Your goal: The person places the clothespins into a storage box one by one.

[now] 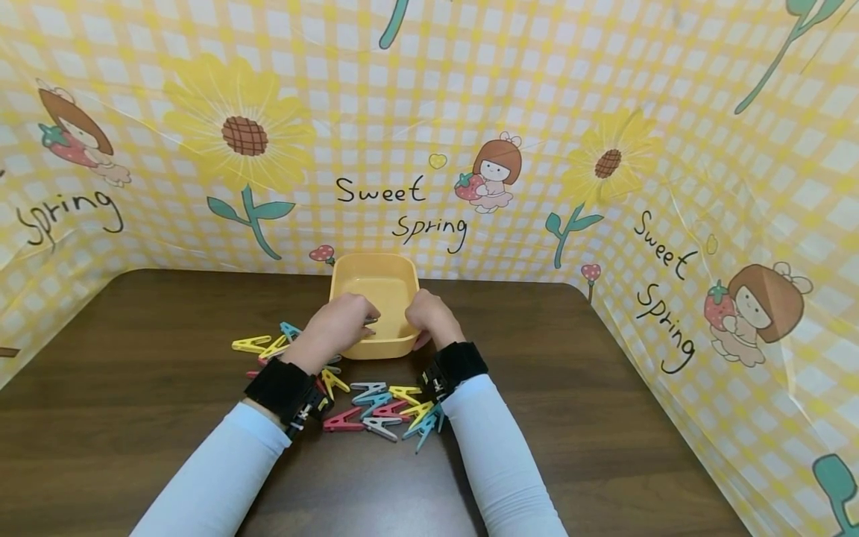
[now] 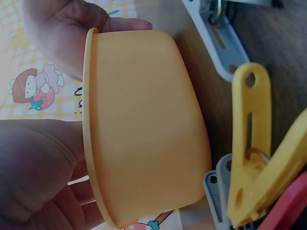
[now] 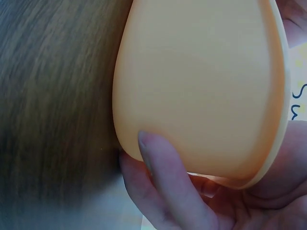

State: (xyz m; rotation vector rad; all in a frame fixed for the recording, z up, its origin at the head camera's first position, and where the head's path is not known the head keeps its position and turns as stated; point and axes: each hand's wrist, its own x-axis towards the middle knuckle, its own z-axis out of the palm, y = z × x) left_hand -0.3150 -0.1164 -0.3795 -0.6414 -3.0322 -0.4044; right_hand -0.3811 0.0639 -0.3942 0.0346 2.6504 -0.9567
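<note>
The yellow tub sits on the counter behind scattered clothespins, looking light, stiff and smooth; its rim seems the surest hold. Right hand fingers grasp its wall; left hand curls over the near rim, apparently pinching something small

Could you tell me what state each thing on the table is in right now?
yellow tub: upright on the table, nothing visible inside.
left hand: over the tub's near rim, seemingly pinching something small.
right hand: grips the tub's right side, thumb on its outer wall.
clothes pegs: loose, scattered before the tub.
</note>
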